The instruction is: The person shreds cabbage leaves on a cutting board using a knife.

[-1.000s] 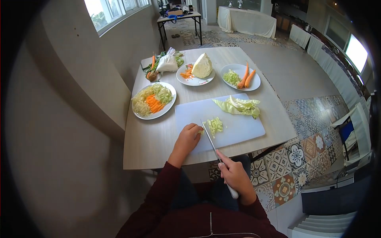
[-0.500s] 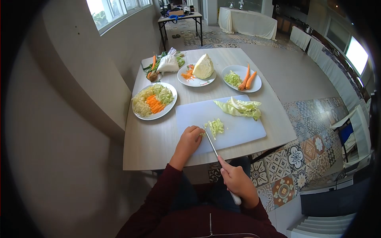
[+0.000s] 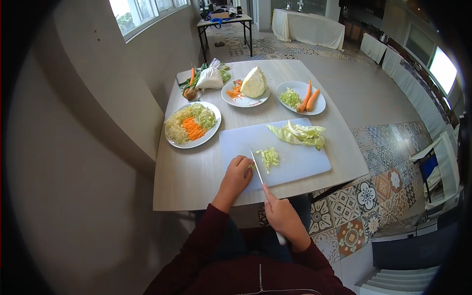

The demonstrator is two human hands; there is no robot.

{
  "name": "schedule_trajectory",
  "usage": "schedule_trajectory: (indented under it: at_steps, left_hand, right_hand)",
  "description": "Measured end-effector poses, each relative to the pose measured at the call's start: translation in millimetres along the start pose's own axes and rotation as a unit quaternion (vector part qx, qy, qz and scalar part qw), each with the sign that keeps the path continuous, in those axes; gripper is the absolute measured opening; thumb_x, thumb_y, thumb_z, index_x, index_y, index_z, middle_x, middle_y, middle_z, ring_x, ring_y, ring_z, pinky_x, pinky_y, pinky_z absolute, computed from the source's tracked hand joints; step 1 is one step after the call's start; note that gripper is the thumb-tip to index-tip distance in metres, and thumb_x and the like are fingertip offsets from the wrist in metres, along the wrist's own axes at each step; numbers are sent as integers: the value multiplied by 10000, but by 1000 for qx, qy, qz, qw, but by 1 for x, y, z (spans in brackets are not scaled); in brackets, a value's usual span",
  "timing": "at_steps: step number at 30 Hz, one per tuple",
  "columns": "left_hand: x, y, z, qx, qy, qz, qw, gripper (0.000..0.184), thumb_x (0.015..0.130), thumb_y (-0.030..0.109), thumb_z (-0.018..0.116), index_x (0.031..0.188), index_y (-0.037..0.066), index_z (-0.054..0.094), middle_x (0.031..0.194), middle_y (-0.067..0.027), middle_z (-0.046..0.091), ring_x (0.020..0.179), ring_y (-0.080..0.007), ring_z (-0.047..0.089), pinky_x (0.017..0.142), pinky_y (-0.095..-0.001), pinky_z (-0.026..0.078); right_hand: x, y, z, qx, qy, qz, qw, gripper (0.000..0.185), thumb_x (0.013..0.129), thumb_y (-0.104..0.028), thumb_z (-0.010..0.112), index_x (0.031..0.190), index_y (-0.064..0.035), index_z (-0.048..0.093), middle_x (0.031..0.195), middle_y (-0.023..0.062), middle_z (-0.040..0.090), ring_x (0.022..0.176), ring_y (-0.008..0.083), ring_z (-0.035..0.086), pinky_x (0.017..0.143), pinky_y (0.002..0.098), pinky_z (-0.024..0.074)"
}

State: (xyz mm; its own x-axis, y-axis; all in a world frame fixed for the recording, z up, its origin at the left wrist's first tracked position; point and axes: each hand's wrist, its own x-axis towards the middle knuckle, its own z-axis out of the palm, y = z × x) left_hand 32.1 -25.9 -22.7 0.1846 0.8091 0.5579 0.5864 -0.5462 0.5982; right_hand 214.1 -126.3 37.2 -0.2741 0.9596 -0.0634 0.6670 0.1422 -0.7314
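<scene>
On the white cutting board [image 3: 300, 164], my left hand [image 3: 237, 176] is closed with curled fingers on a small bit of pale green cabbage, mostly hidden under the fingertips. My right hand [image 3: 285, 219] grips the handle of a knife [image 3: 257, 167], its forefinger stretched toward the blade. The blade stands just right of my left fingertips and points away from me. Shredded cabbage [image 3: 269, 158] lies right of the blade. Larger cabbage leaves [image 3: 299, 134] rest at the board's back right.
A plate of shredded vegetables [image 3: 191, 126] stands left of the board. Behind are a plate with a cabbage piece [image 3: 254, 82], a plate with two carrots [image 3: 309, 99], and a white bag [image 3: 210, 78] beside greens. A wall borders the table's left.
My right hand has moved left and slightly down with the knife, whose blade now points more directly away from me. My left hand stays at nearly the same place on the board.
</scene>
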Motion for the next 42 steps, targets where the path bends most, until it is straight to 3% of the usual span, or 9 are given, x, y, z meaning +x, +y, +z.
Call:
schedule_trajectory:
  at_steps: [9,15,21,24,27,30,36,42]
  left_hand:
    - [-3,5,0,-13,95,-79,992,313,778,-60,609,1084,9,614,976,-164,550,895,-317,598,791,-401,513]
    - [-9,8,-5,-37,56,-105,992,237,801,-32,646,1030,30,656,977,-141,582,867,-317,627,784,-394,532]
    - [-7,8,-6,-47,58,-86,994,262,795,-34,648,1049,31,639,1002,-149,635,944,-338,648,808,-387,533]
    - [-8,6,-3,-46,71,-82,993,266,791,-45,639,1046,29,630,974,-154,633,931,-344,644,804,-391,530]
    - [-8,6,-5,-48,50,-101,992,251,789,-49,627,1028,29,630,973,-151,632,921,-342,642,800,-395,527]
    - [-7,9,-6,-55,33,-119,991,204,812,-18,638,1011,31,639,974,-146,627,925,-335,639,797,-396,523]
    - [-4,16,-11,-30,-9,-103,994,113,888,60,634,996,36,660,963,-127,607,862,-293,616,745,-349,509]
    - [0,10,-13,-106,-38,-123,986,144,937,127,650,1047,40,681,882,-105,632,752,-188,609,682,-301,491]
  right_hand:
    - [-24,-6,-15,25,-16,4,1000,494,966,-183,490,1431,-22,458,714,309,601,671,477,623,653,534,488]
    - [-20,4,-7,149,10,11,989,464,970,-162,495,1406,-3,483,662,291,570,610,444,614,586,475,465]
    - [-23,6,-10,155,29,29,987,448,968,-136,499,1392,6,495,667,290,572,628,439,626,584,477,465]
    - [-25,11,-16,137,40,27,989,452,968,-131,501,1399,6,494,645,260,591,568,381,641,554,446,481]
    - [-31,-2,-31,181,14,86,980,463,969,-129,500,1416,-9,489,595,183,596,491,263,633,519,390,502]
    - [-36,-4,-37,202,24,88,975,476,970,-123,493,1437,-35,481,562,106,569,463,155,593,502,342,513]
    - [-37,-2,-42,199,42,72,976,488,966,-117,490,1450,-57,474,549,87,544,462,138,572,503,330,507]
    - [-40,1,-41,210,44,66,974,490,964,-123,500,1449,-56,477,539,72,524,465,124,562,505,317,503]
